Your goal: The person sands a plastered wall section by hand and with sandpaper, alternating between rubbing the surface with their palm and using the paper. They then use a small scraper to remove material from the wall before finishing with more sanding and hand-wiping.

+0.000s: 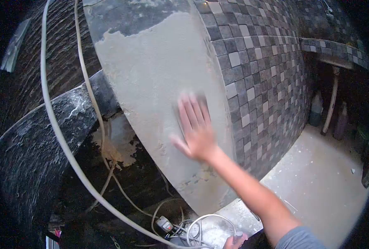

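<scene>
My right hand (195,128) is blurred, its fingers stretched upward and its thumb out to the left. It presses a dark flat pad (202,101) against the smooth grey plaster strip (151,70); the pad's edges show on both sides of the fingers, but its material is unclear. At the bottom edge, partly cut off, my left hand (235,241) is closed around a small greyish thing that I cannot make out. A white cord loops close beside it.
Mosaic tiles (255,79) cover the wall on the right. A long pale hose (64,143) curves down the left side. Tangled cables and a small grey box (164,224) lie below. Bottles (316,110) stand beside a post (330,101) at the right, by the pale floor (317,178).
</scene>
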A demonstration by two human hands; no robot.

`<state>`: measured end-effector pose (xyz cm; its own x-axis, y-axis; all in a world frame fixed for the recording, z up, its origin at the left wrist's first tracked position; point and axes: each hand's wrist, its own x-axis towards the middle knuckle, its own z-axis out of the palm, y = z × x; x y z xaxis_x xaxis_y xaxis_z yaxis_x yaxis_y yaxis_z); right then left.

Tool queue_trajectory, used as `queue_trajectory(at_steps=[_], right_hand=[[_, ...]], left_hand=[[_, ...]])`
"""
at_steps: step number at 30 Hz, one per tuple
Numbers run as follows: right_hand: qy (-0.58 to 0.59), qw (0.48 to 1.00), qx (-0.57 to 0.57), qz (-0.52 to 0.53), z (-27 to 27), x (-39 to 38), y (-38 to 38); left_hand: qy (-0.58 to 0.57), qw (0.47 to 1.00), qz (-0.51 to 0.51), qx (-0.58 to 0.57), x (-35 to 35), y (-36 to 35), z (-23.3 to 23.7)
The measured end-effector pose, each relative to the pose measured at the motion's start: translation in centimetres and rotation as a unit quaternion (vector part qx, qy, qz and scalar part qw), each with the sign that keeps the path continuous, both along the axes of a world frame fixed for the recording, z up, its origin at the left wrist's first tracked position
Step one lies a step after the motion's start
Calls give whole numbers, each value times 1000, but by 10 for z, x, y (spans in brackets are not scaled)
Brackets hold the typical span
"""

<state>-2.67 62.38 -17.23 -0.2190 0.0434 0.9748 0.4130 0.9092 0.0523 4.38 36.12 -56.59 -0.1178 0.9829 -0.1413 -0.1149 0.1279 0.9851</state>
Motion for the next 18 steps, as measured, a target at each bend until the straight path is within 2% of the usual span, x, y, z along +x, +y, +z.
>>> queue_trajectory(at_steps=[1, 2, 3, 5, 6, 7, 8, 9, 12, 14, 15, 16, 18], right_hand=[[-31, 999, -41, 2, -57, 5, -8], [-55, 995, -81, 2, -74, 10, -19], [-35, 997, -61, 7, -70, 5, -11], [2, 999, -29, 17, -3, -1, -6], [51, 999, 16, 5, 49, -8, 0], [97, 994, 58, -8, 105, -16, 7], [136, 988, 79, 8, 155, -26, 11], [174, 979, 100, 23, 181, -33, 14], [175, 980, 90, 9, 154, -36, 7], [70, 997, 10, 5, 56, -25, -15], [11, 999, -32, 13, 1, -18, -28], [-29, 997, -66, 32, -53, -13, -37], [-25, 996, -87, 18, -69, -19, -45]], left_hand=[[-11, 1000, 11, -6, 6, -4, 0], [-15, 1000, 18, -12, 7, -5, 2], [-20, 999, 26, -13, 8, -1, 6], [-11, 999, 31, -25, 14, -2, 30], [-9, 999, 36, -30, 16, 1, 38], [0, 999, -20, -30, 8, 4, 18], [-9, 1000, -22, -20, 6, 7, 10], [-17, 1000, -23, -8, 7, 10, 2], [-29, 999, -25, -23, 9, 8, 13], [-54, 998, -8, -38, 10, 9, 20], [-67, 998, -2, 6, 12, 5, -3], [-76, 997, -18, -19, 17, 4, 4], [-83, 993, -52, -62, 13, 11, 32]])
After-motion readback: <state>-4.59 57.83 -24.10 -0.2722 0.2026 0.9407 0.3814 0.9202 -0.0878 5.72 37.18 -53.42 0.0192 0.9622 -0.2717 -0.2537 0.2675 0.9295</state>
